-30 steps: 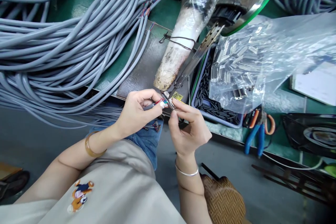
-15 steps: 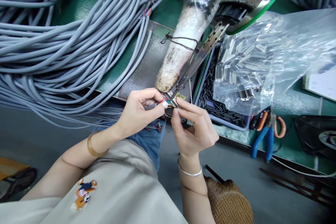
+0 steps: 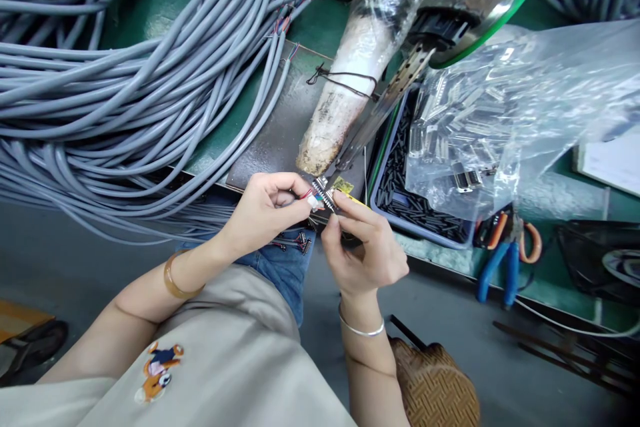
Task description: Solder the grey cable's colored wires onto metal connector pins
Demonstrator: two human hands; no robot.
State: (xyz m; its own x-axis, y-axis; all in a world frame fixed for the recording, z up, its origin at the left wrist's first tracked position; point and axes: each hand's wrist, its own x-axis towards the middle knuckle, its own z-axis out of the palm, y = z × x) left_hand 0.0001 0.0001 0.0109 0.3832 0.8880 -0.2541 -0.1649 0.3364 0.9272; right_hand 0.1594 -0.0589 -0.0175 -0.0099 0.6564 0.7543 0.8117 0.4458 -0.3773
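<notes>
My left hand [image 3: 265, 213] is closed, thumb and forefinger pinching the end of a cable with thin coloured wires [image 3: 315, 200] fanning out. Just past those fingertips is a metal multi-pin connector [image 3: 324, 192], its row of pins facing the wires. My right hand [image 3: 367, 247] pinches the connector's right end between thumb and fingers. Close above both hands are the dark metal tip [image 3: 345, 159] of a bracketed tool and a stained, plastic-wrapped nozzle [image 3: 315, 150]. Whether each wire touches a pin is too small to tell.
Grey cables [image 3: 150, 87] are heaped on the left of the green bench. On the right, a blue tray [image 3: 435, 232] holds small black tubes beside a clear bag [image 3: 540, 93] of connectors. Pliers [image 3: 500, 267] lie by the bench edge; a woven stool [image 3: 435, 380] stands below.
My right hand has shifted slightly left and turned a little. The connector now lies at a different angle, with more of its pin row showing. My left hand has barely moved.
</notes>
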